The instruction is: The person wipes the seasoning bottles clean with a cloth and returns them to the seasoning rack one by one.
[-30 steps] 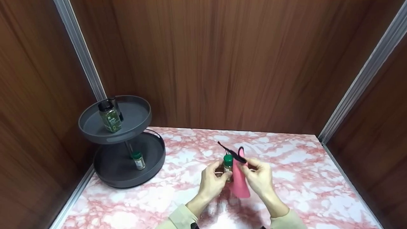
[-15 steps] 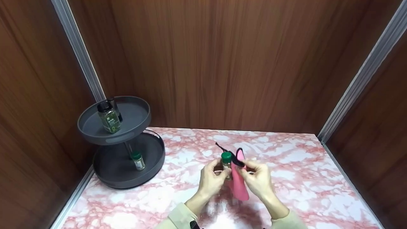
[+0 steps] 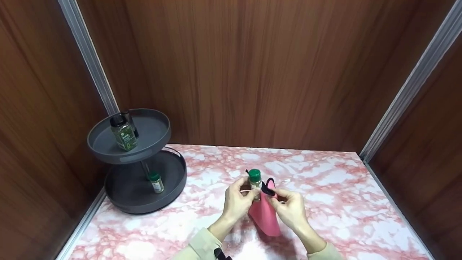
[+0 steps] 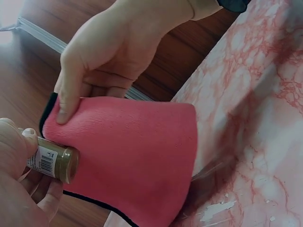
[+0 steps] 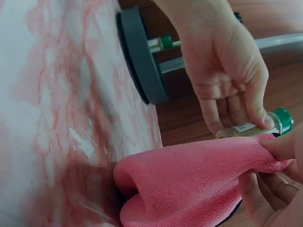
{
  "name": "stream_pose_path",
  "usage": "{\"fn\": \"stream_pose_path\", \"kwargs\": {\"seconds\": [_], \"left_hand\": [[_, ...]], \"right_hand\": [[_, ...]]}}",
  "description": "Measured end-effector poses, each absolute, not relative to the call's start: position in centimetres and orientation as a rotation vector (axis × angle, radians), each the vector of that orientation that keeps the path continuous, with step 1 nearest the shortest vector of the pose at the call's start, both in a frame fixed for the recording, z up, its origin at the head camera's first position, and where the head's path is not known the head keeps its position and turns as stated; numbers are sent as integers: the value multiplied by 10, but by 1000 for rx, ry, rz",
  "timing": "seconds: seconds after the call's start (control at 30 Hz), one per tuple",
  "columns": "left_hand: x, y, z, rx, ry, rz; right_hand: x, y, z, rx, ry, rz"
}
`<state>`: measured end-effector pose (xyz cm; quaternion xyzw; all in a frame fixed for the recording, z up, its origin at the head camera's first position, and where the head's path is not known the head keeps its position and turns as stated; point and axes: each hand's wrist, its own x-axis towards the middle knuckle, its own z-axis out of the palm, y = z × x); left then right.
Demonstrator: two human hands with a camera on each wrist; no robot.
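Note:
Between thumb and fingers, my left hand (image 3: 236, 202) grips a small spice jar (image 3: 255, 175) with a green cap, a white label and brownish contents. The jar stands roughly upright above the table. My right hand (image 3: 289, 209) pinches a pink cloth (image 3: 266, 218) with black edging near its upper edge, and the rest hangs down. In the left wrist view the jar's base (image 4: 67, 165) lies against or right beside the cloth (image 4: 128, 146). The cloth's fuzzy surface shows in the right wrist view, just below the jar (image 5: 255, 126).
A two-tier dark grey turntable rack (image 3: 144, 207) stands at the left. Its upper tray bears a green-labelled jar (image 3: 126, 137) and a darker bottle (image 3: 130, 124); a green-capped jar (image 3: 157, 183) is on the lower tray. Wood-grain walls (image 3: 231, 72) enclose the pink marbled table (image 3: 325, 209).
The jar has risen slightly and shifted left, showing more of itself. The cloth has moved down and spread leftward under the jar; its black strip has dropped lower.

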<state>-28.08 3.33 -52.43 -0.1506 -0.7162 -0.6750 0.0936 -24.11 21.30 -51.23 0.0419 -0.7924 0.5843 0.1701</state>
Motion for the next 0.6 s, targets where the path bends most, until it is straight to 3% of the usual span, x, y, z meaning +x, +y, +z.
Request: {"fn": "stream_pose_path", "kwargs": {"seconds": [0.6], "left_hand": [[-275,28,-539,-536,-2233,-1977]], "right_hand": [[-254,220,-481,199,-2119,1684]]}}
